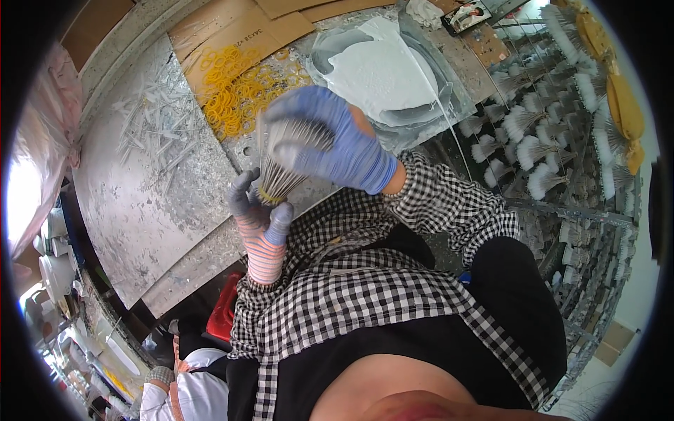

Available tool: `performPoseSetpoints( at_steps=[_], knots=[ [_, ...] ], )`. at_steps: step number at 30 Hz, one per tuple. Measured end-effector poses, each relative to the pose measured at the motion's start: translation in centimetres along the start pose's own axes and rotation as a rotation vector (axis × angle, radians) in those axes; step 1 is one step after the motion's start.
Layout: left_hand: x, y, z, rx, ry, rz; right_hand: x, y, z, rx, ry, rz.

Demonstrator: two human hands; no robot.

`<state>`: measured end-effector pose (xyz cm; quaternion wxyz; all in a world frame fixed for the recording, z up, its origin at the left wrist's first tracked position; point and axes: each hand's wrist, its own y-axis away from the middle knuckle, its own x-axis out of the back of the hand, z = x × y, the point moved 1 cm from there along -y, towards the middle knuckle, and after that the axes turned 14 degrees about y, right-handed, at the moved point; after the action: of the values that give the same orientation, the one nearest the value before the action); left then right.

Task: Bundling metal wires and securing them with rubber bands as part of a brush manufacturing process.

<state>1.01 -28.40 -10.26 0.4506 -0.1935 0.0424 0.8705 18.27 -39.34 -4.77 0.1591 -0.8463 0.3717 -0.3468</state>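
A bundle of thin pale stems (284,175) fans out toward its upper end, with a yellow rubber band round its narrow lower end. My left hand (263,235), in a grey and orange striped glove, pinches that banded end between thumb and fingers. Around the fanned top curls my right hand (344,144) in a blue glove, thumb in front; its fingers are smeared by motion. Loose yellow rubber bands (228,91) lie in a heap just beyond the bundle. Behind my right hand is a shallow tray of white paste (379,70).
Clear thin strips (158,126) are scattered on the stained table (119,224) at left. Cardboard (246,24) lies at the back, a phone (467,15) at far right. A rack (576,210) of white-tipped bundles stands right. Another person's gloved hand (160,377) shows lower left.
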Motion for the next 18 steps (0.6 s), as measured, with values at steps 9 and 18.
performPoseSetpoints(
  at_steps=[9,18],
  knots=[
    [-5.5,-7.6,10.0,-0.656,-0.736,-0.272,-2.6,4.4,4.5,-0.546,-0.777,0.13],
    [-4.1,-10.2,5.8,-0.181,-1.089,-0.629,1.2,4.7,5.3,-0.241,0.396,-0.279]
  ],
)
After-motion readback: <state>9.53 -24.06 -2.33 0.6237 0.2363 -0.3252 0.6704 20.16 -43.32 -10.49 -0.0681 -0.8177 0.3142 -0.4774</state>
